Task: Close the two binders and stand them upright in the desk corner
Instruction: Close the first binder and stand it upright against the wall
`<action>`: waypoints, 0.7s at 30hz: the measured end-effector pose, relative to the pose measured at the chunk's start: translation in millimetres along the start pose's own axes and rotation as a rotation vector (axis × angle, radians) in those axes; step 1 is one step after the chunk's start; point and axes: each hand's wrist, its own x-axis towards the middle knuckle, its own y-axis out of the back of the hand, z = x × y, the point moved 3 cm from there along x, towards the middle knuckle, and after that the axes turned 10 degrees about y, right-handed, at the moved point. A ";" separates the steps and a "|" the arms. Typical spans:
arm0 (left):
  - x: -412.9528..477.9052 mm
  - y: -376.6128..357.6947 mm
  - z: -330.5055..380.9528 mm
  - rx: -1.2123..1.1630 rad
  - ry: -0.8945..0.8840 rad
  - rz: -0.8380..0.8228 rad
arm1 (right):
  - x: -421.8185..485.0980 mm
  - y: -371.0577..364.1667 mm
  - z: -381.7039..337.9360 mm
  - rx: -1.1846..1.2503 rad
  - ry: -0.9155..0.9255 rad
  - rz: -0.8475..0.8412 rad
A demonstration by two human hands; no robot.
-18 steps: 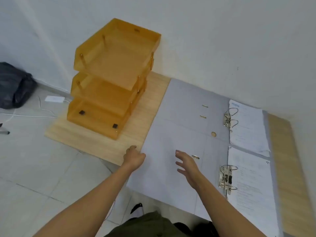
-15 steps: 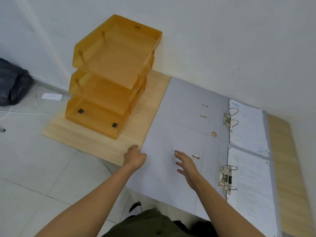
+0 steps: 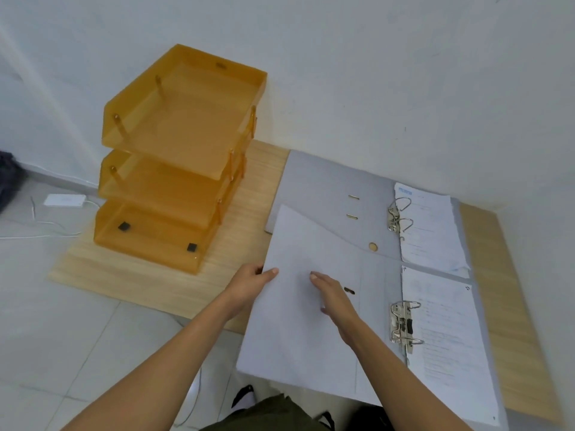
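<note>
Two grey lever-arch binders lie open side by side on the wooden desk (image 3: 255, 188). The near binder (image 3: 298, 331) has its left cover lifted off the desk, and its metal rings (image 3: 404, 325) hold printed pages on the right. My left hand (image 3: 252, 283) grips that cover's left edge, thumb on top. My right hand (image 3: 331, 290) rests flat on the cover's inner face, fingers apart. The far binder (image 3: 323, 185) lies fully open against the wall with its own rings (image 3: 398, 217) and pages.
An orange three-tier paper tray (image 3: 174, 169) stands on the desk's left part. White walls meet at the back right corner. A white adapter (image 3: 63, 200) and cable lie on the tiled floor on the left, beside a dark bag (image 3: 7, 178).
My left hand has taken hold of the near binder's left cover and raised it, so it now overlaps the far binder. My right hand stays on the cover. The view shifted slightly.
</note>
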 end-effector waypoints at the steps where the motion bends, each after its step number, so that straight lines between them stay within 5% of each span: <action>1: -3.8 -0.7 8.9 0.014 -0.042 -0.008 | 0.5 -0.5 -8.1 -0.003 0.012 -0.002; 12: -65.0 34.0 89.9 -0.183 -0.284 0.062 | -15.5 -27.6 -106.5 0.215 0.136 -0.216; 21: -66.9 -66.1 81.2 -0.023 -0.312 -0.145 | -40.2 17.8 -132.4 0.192 0.277 -0.142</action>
